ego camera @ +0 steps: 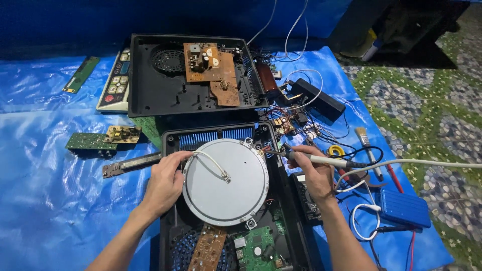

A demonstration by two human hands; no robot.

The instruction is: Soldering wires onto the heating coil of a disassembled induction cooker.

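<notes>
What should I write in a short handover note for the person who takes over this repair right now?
Left hand: rests on the left rim of the round grey coil disc, steadying it.
Right hand: holds a soldering iron, tip at the disc's upper right edge, by the wires there.
The disc sits in the open black cooker housing. A second open housing with a brown circuit board lies behind.
Done: both housings opened. Left: joint state cannot be seen.

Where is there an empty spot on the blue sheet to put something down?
The blue plastic sheet is bare at lower left, below the small green circuit board and beside the left hand. Another free strip lies under the green strip board. Right of the right hand it is crowded with tangled wires, a paintbrush and a blue box.
</notes>
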